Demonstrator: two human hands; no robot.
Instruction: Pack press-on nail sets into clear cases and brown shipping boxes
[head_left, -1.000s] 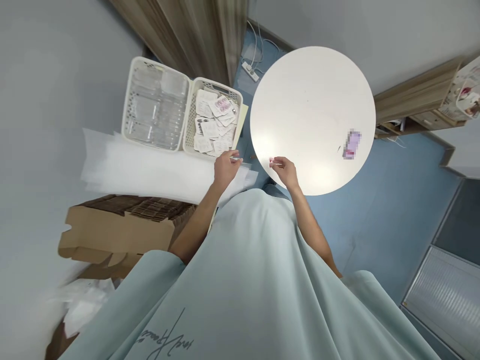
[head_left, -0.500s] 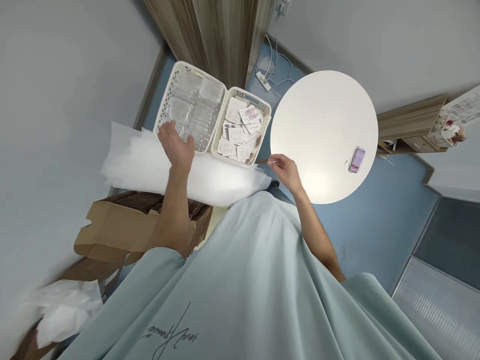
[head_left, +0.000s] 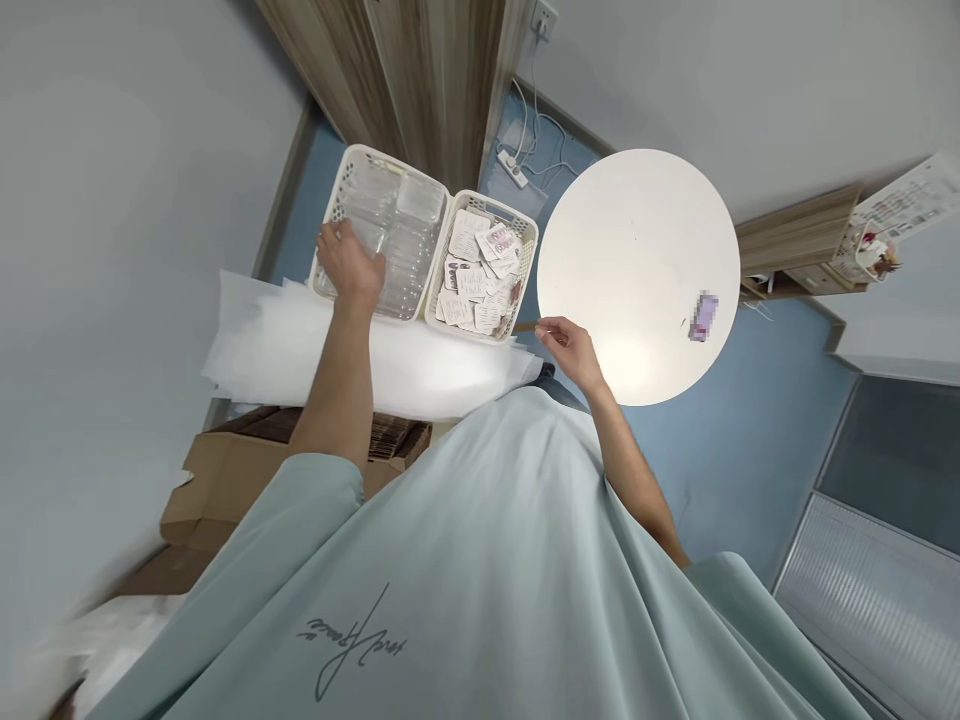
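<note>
My left hand point(head_left: 350, 265) reaches over the near edge of a cream plastic basket point(head_left: 424, 310) holding clear plastic boxes point(head_left: 405, 265). Its thumb and fingers are apart at the closest boxes. Whether the fingertips touch a box is hard to see. My right hand point(head_left: 570, 348) hovers near the left edge of a round white table point(head_left: 637, 270), thumb and fingers drawn together in a loose pinch; anything between them is too small to make out. Left of that hand, a smaller cream basket point(head_left: 532, 245) contains a pile of printed white cards point(head_left: 472, 280).
White translucent sheets point(head_left: 300, 350) lie in front of the baskets. Below them is an open cardboard box point(head_left: 240, 470) with brown contents. A blurred purple item point(head_left: 703, 316) rests on the round table. A power strip point(head_left: 512, 169) with cables lies on the blue floor behind.
My left hand has moved farther in over the clear boxes. My right hand keeps its pinch in nearly the same place. The view has shifted slightly.
</note>
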